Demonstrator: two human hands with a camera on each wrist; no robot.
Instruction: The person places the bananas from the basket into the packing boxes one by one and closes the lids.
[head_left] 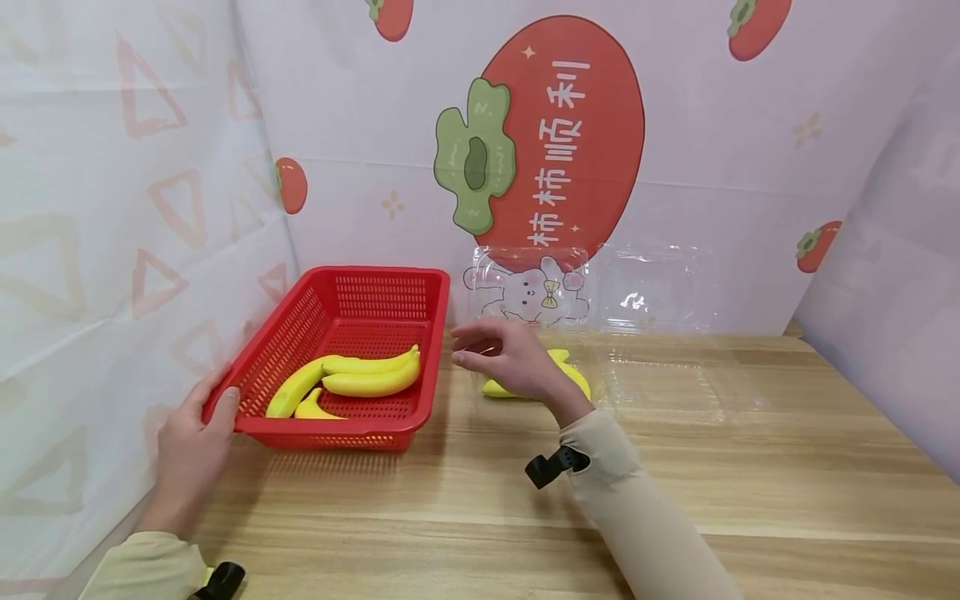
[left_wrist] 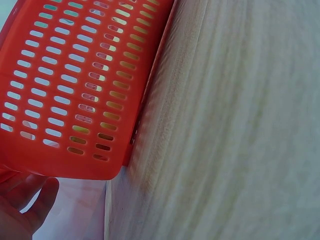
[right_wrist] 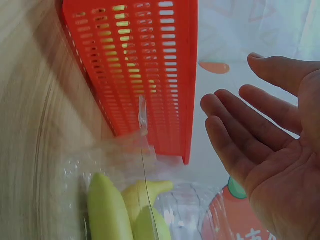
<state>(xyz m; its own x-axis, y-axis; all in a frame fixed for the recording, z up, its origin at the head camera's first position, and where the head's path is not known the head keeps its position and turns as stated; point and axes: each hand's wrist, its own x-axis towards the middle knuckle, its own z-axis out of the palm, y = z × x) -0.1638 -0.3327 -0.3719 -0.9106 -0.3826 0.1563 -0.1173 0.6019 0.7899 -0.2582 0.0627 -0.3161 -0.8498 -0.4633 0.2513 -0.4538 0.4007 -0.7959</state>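
Note:
A red plastic basket with slotted walls stands on the left, with several yellow bananas lying inside. My left hand grips its near left corner, thumb over the rim; the left wrist view shows only part of this hand below the basket wall. My right hand hovers between the basket and a clear plastic clamshell box, fingers loosely bent and holding nothing. Bananas lie in the box's left part, partly hidden by that hand. From the right wrist, the palm appears beside the basket.
The box's raised clear lid leans toward the printed backdrop cloth. A white cloth wall borders the basket closely on the left. Another cloth side bounds the right of the wooden table.

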